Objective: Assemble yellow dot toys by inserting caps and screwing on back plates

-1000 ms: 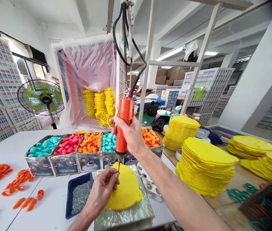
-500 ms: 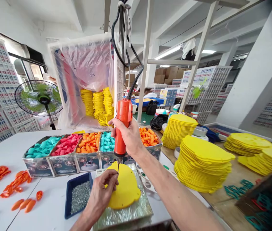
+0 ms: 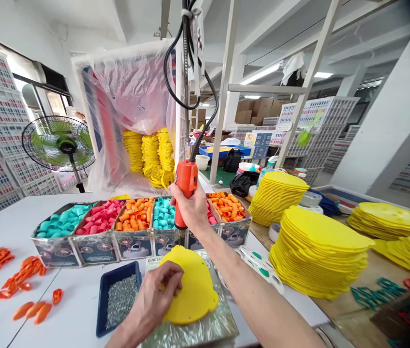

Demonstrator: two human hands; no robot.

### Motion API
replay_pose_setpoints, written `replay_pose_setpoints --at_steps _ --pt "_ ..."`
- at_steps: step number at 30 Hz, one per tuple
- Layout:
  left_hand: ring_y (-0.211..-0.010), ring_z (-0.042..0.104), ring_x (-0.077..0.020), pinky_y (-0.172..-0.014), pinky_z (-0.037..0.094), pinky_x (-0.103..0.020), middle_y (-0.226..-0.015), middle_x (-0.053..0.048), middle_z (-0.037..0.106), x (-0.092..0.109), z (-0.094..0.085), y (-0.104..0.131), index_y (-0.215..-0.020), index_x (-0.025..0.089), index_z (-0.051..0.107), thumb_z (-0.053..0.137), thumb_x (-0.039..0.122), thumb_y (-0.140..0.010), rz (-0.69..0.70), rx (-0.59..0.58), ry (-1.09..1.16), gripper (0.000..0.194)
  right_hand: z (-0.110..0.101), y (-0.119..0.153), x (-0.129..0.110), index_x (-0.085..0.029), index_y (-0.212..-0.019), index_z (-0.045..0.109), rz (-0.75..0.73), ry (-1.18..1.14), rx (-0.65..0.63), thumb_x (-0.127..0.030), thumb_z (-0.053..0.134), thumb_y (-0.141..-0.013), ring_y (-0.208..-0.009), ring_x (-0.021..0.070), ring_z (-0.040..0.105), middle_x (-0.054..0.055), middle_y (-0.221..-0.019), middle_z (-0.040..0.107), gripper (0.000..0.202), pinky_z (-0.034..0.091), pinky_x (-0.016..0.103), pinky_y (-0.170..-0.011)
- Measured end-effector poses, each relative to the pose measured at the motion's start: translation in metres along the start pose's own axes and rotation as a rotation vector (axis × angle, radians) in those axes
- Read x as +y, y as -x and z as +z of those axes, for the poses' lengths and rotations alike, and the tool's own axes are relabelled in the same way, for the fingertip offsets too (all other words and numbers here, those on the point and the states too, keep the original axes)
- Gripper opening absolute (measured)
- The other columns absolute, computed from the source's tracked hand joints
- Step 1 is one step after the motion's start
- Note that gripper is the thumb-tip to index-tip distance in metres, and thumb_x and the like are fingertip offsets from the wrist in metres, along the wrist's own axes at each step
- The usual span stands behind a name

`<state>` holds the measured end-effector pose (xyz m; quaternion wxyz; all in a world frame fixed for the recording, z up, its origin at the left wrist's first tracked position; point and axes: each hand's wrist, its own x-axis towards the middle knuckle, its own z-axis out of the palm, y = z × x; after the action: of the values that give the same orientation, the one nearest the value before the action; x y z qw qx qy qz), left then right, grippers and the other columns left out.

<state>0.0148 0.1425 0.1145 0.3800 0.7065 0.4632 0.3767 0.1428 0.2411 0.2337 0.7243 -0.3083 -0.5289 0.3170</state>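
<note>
The right hand grips the electric screwdriver round its barrel; expect a rigid, moderately heavy tool. Under the left hand, fingers pinched together, contents indiscernible, lies the yellow plastic plate: likely light, stiff; hold by its rim.

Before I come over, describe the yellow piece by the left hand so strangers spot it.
On the white table, find the row of bins. Nearer the person, right of the dark blue tray, the yellow piece lies partly covered by the left hand. It lies singly, unlike the yellow stacks farther right.
</note>
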Motion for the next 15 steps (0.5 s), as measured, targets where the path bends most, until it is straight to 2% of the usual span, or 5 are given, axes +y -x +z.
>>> replay_pose_setpoints --at_steps 7,15 --pt "-0.067 0.067 -0.0177 -0.064 0.044 -0.025 -0.070 -0.001 0.072 0.0061 0.0019 -0.0001 -0.086 0.021 0.068 0.049 0.026 -0.092 0.011 -0.072 -0.155 0.020 0.0013 -0.0023 0.0121 -0.024 -0.098 0.056 -0.003 0.035 -0.009 -0.041 0.071 -0.082 -0.045 0.0118 0.061 -0.008 -0.066 0.058 0.028 0.048 0.021 -0.043" --pt "-0.065 0.067 -0.0171 -0.062 0.043 -0.024 -0.069 0.000 0.072 0.0047 0.0027 -0.0024 -0.086 0.021 0.068 0.050 0.023 -0.092 0.012 -0.099 -0.168 0.019 0.0030 -0.0036 0.0095 -0.023 -0.096 0.056 -0.001 0.033 -0.014 -0.040 0.072 -0.082 -0.045 0.0121 0.061 -0.008 -0.064 0.059 0.026 0.049 0.021 -0.044"
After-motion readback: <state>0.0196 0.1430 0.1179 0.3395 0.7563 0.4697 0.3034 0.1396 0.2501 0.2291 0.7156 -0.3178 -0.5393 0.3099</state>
